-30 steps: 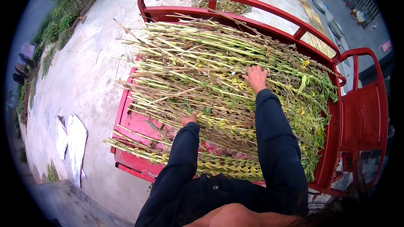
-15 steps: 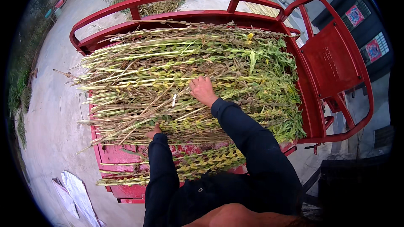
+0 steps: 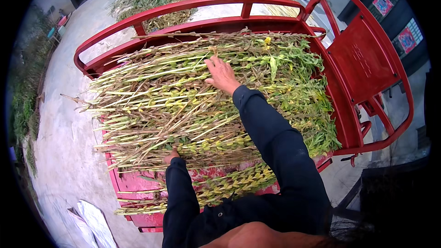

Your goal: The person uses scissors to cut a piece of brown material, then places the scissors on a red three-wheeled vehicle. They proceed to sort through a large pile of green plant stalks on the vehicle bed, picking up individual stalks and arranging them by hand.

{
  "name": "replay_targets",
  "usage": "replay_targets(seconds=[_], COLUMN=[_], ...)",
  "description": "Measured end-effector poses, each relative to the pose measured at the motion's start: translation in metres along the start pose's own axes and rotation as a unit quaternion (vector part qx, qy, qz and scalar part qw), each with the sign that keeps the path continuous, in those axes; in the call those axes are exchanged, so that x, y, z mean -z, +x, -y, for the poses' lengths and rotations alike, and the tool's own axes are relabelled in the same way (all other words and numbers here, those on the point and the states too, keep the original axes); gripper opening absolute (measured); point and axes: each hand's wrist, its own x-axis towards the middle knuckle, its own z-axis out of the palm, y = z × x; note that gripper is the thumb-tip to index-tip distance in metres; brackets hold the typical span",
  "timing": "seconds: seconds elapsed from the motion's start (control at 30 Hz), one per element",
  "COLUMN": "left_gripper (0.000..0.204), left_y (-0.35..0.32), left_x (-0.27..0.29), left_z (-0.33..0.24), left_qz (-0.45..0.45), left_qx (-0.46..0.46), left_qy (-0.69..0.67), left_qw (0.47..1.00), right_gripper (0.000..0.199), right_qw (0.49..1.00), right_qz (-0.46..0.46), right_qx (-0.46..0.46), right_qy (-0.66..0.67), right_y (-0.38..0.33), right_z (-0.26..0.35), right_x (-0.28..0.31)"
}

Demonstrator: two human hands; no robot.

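Note:
Cut sesame stalks (image 3: 151, 103), green and brown with pods along them, lie in a thick layer across the red cargo bed (image 3: 133, 181). My right hand (image 3: 222, 74) rests over the middle-far part of the layer, fingers apart, thumb spread, with nothing held. Near the close edge of the layer, my left hand (image 3: 172, 157) is closed around the near stalks. Its thumb shows on top, while the other fingers are hidden among them. A narrower bundle of stalks (image 3: 239, 181) lies closer to me, partly behind my left sleeve.
A red rail (image 3: 193, 3) runs along the bed's far side, and a red backrest panel (image 3: 363, 57) stands at the right. More cut plants (image 3: 151, 2) lie on the concrete beyond. A pale sheet (image 3: 97, 222) lies on the ground at the near left.
My right hand has moved farther away across the stalks, and its fingers have spread. My left hand stays at the near edge of the layer. The whole view has shifted slightly.

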Motion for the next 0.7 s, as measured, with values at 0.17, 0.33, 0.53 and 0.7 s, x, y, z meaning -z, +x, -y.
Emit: replay_targets(seconds=[0.17,0.33,0.53,0.7], left_gripper=[0.08,0.075,0.069,0.02], left_y=[0.029,0.026,0.009,0.066], left_x=[-0.015,-0.02,-0.019,-0.04], left_z=[0.02,0.017,0.004,0.05], left_qz=[-0.029,-0.032,-0.02,-0.056], left_qx=[-0.004,-0.03,0.016,0.017], left_qy=[-0.034,-0.033,-0.058,-0.282], left_qw=[0.999,0.998,0.998,0.958], right_gripper=[0.094,0.088,0.06,0.027], right_qw=[0.993,0.987,0.978,0.989], right_qz=[0.029,0.098,0.123,0.021], right_qx=[-0.076,-0.032,0.032,0.13], right_qy=[-0.087,-0.12,-0.168,-0.065], right_y=[0.042,0.039,-0.025,-0.065], right_z=[-0.024,-0.024,-0.016,0.015], right_x=[-0.013,-0.024,-0.028,-0.025])
